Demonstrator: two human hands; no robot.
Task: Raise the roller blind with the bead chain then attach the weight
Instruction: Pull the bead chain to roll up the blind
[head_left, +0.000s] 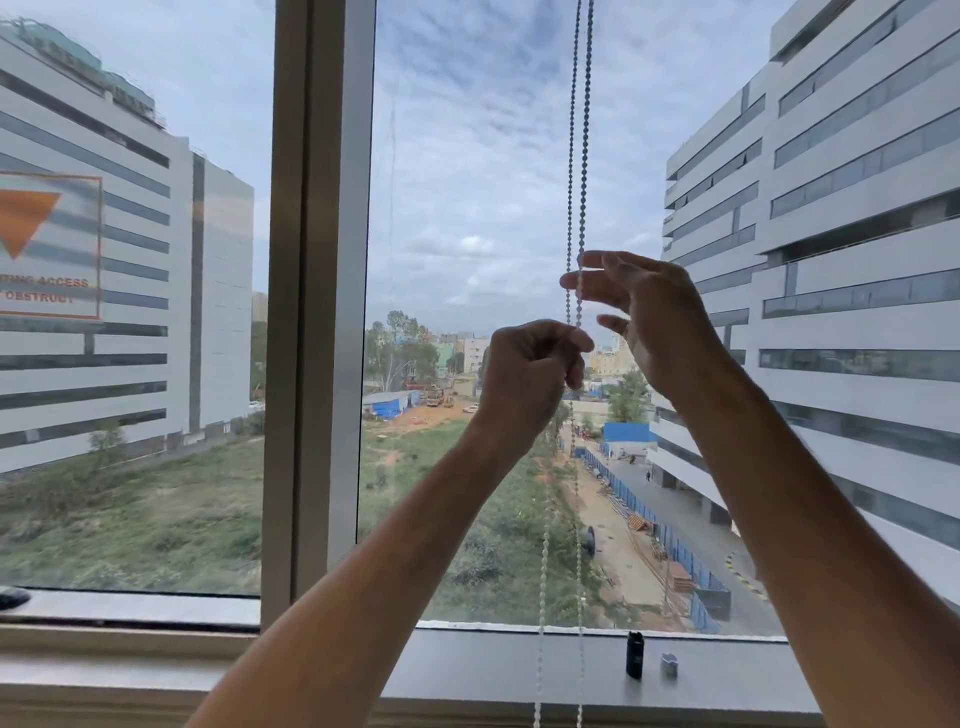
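A two-strand bead chain (581, 145) hangs from above the frame down in front of the window pane and past the sill. My left hand (524, 374) is closed in a fist around the chain at mid height. My right hand (644, 312) is just above and to the right of it, fingers spread, fingertips touching the chain without closing on it. The roller blind itself is out of view above. A small black cylinder, the weight (635, 653), stands upright on the sill (467, 670) to the right of the chain's lower strands.
A small grey cap-like piece (669, 665) lies on the sill beside the black weight. A wide vertical window mullion (317, 312) stands to the left. A dark object (13, 597) rests at the far left on the ledge. Buildings and a yard show outside.
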